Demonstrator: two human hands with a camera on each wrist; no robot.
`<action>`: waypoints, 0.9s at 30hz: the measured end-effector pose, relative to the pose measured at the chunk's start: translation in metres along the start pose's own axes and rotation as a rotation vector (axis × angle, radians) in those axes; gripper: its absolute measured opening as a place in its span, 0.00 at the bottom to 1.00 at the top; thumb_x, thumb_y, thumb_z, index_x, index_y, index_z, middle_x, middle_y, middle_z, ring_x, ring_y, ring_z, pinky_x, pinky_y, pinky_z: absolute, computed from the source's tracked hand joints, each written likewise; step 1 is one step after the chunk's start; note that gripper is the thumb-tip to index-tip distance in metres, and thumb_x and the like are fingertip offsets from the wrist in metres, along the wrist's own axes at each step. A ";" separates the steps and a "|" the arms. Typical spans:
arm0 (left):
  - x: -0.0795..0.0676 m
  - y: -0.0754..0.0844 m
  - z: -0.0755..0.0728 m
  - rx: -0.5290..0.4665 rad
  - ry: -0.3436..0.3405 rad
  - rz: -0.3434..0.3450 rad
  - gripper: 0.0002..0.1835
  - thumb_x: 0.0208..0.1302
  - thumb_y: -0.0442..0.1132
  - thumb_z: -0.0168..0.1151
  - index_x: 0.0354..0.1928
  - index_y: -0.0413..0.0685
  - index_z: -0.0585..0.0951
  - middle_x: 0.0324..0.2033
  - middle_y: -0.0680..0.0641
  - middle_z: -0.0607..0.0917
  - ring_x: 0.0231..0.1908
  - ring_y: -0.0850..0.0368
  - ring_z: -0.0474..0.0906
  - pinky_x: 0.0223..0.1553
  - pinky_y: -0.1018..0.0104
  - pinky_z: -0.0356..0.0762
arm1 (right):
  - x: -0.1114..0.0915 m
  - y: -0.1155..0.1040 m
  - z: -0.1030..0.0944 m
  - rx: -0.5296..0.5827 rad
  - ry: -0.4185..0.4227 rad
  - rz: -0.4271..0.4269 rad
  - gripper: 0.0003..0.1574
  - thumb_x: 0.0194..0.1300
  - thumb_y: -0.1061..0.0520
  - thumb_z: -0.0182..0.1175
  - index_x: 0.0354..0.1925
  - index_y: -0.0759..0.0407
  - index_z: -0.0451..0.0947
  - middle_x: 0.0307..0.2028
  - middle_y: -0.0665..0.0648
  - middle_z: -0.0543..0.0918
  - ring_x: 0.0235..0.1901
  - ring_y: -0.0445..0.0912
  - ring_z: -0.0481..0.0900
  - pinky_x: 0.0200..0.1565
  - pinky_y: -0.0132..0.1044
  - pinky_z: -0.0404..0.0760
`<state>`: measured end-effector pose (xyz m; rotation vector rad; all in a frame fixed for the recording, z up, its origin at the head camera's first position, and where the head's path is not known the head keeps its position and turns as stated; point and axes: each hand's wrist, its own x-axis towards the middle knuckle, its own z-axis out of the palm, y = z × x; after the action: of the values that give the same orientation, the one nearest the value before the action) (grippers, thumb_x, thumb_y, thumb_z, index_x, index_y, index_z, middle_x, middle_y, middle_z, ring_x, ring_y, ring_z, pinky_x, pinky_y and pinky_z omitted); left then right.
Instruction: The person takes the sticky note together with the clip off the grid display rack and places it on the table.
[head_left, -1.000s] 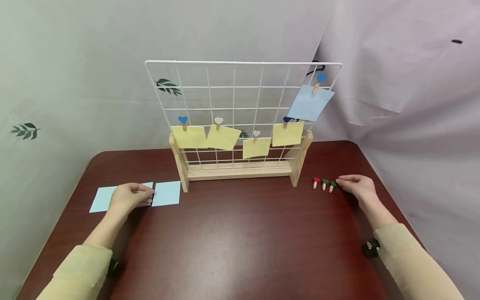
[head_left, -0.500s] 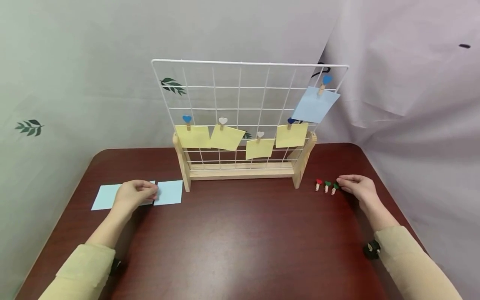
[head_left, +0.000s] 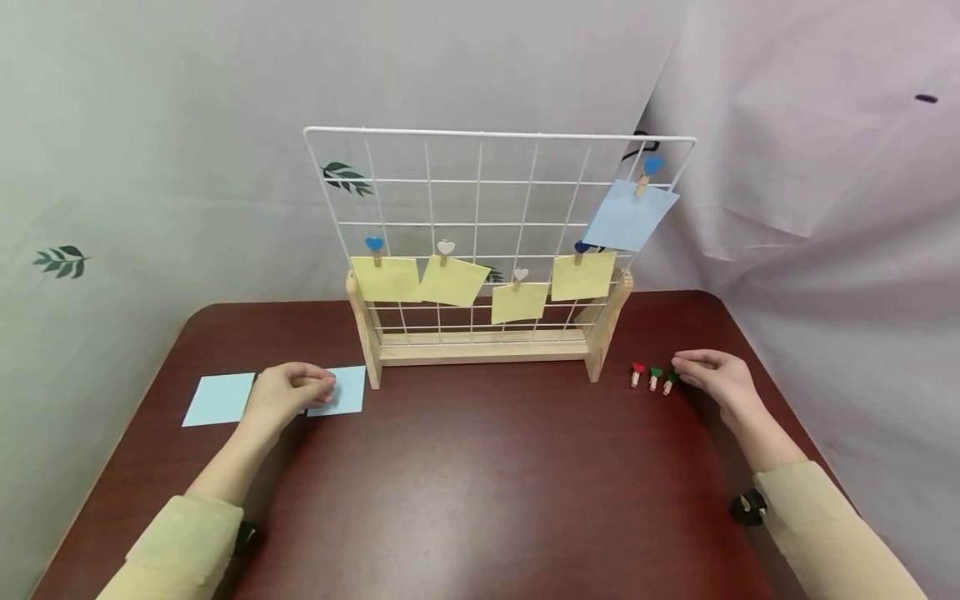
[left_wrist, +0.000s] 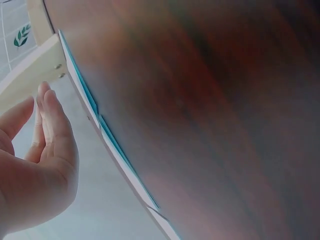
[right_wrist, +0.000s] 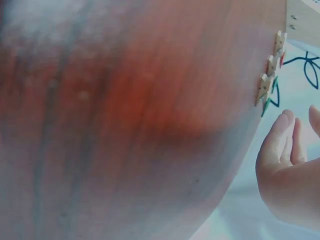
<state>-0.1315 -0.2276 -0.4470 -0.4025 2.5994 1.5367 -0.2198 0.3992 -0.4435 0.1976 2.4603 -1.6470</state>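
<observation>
In the head view my left hand (head_left: 288, 396) hovers over light blue paper squares lying in a row at the table's left. One square (head_left: 217, 400) shows on its outer side and another (head_left: 348, 390) by its fingertips; between them the paper is mostly hidden beneath the hand. The left wrist view shows thumb and fingers apart with nothing between them. At the right side, my right hand (head_left: 718, 379) stays beside three small heart clothespins: a red one (head_left: 637, 376) and two green ones (head_left: 655, 379). Its thumb stands off from the fingers (right_wrist: 277, 137), which hold nothing.
A white wire grid (head_left: 480, 179) stands on a wooden base (head_left: 483, 353) at the table's back. Clothespins hold several yellow notes (head_left: 386, 280) low on it and one blue note (head_left: 632, 215) at upper right. Pale cloth (head_left: 225, 125) hangs behind the dark red table (head_left: 465, 483).
My left hand has moved right along the blue squares, uncovering more of the outer one and overlapping the one nearest the stand. My right hand stays beside the clothespins. The head view has shifted slightly.
</observation>
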 end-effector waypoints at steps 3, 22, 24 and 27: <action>0.000 0.005 0.006 -0.029 -0.010 0.022 0.17 0.72 0.34 0.67 0.54 0.24 0.83 0.34 0.47 0.93 0.29 0.70 0.87 0.36 0.75 0.89 | -0.001 -0.003 0.000 0.023 -0.006 -0.024 0.19 0.75 0.53 0.67 0.56 0.64 0.83 0.34 0.32 0.88 0.38 0.28 0.88 0.45 0.24 0.88; 0.001 0.036 0.048 -0.201 -0.108 0.106 0.15 0.72 0.30 0.65 0.54 0.22 0.82 0.35 0.43 0.93 0.29 0.70 0.87 0.38 0.71 0.90 | -0.010 -0.041 0.015 0.157 -0.066 -0.129 0.07 0.73 0.62 0.67 0.48 0.56 0.87 0.36 0.38 0.92 0.37 0.30 0.90 0.46 0.25 0.89; 0.002 0.041 0.052 -0.201 -0.116 0.128 0.14 0.72 0.29 0.66 0.52 0.22 0.83 0.35 0.43 0.93 0.29 0.69 0.87 0.37 0.71 0.90 | -0.011 -0.044 0.016 0.137 -0.070 -0.139 0.07 0.74 0.62 0.67 0.49 0.57 0.87 0.36 0.37 0.91 0.37 0.30 0.89 0.46 0.24 0.89; 0.003 0.049 0.060 -0.199 -0.132 0.155 0.15 0.71 0.29 0.66 0.52 0.21 0.83 0.35 0.42 0.93 0.28 0.68 0.88 0.37 0.71 0.90 | -0.013 -0.048 0.018 0.120 -0.074 -0.155 0.09 0.74 0.61 0.67 0.51 0.59 0.86 0.36 0.36 0.91 0.38 0.30 0.90 0.46 0.24 0.88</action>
<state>-0.1505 -0.1533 -0.4351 -0.1111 2.4361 1.8129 -0.2162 0.3638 -0.4041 -0.0386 2.3774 -1.8307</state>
